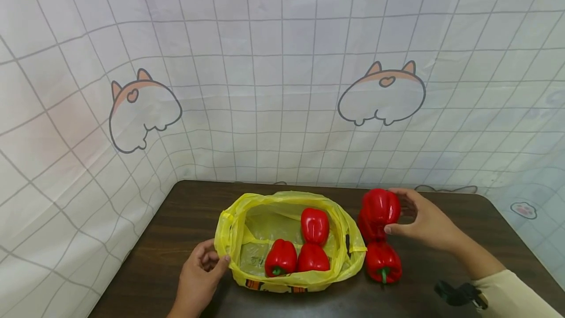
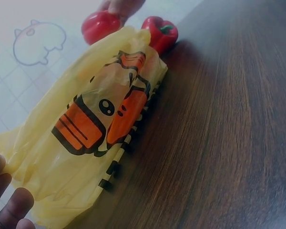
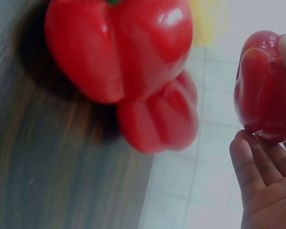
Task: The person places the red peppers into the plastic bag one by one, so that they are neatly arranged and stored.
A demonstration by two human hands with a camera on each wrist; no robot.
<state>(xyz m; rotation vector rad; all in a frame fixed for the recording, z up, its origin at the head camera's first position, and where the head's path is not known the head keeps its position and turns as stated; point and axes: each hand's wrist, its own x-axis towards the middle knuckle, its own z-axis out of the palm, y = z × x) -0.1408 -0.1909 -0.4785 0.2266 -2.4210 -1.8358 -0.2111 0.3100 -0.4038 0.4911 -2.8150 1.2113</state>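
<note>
My left hand (image 1: 200, 271) pinches the left rim of a yellow plastic bag (image 1: 224, 232), which stands with its mouth spread wide. Inside lie three red bell peppers: one at the front left (image 1: 281, 257), another beside it (image 1: 313, 258), and a third behind (image 1: 315, 226). To the right of the bag, my right hand (image 1: 430, 222) grips a red bell pepper (image 1: 381, 205) between thumb and fingers. That pepper is raised off the table in the right wrist view (image 3: 264, 90). Two more peppers rest on the table: one in front, stem outward (image 1: 383, 262), the other partly hidden behind the held pepper (image 3: 162, 117).
The dark wood table (image 1: 154, 244) carries everything. A pale grid-patterned cloth (image 1: 282, 77) with cartoon animals hangs along its back and left side. An orange and black cartoon print (image 2: 105, 105) covers the bag's front.
</note>
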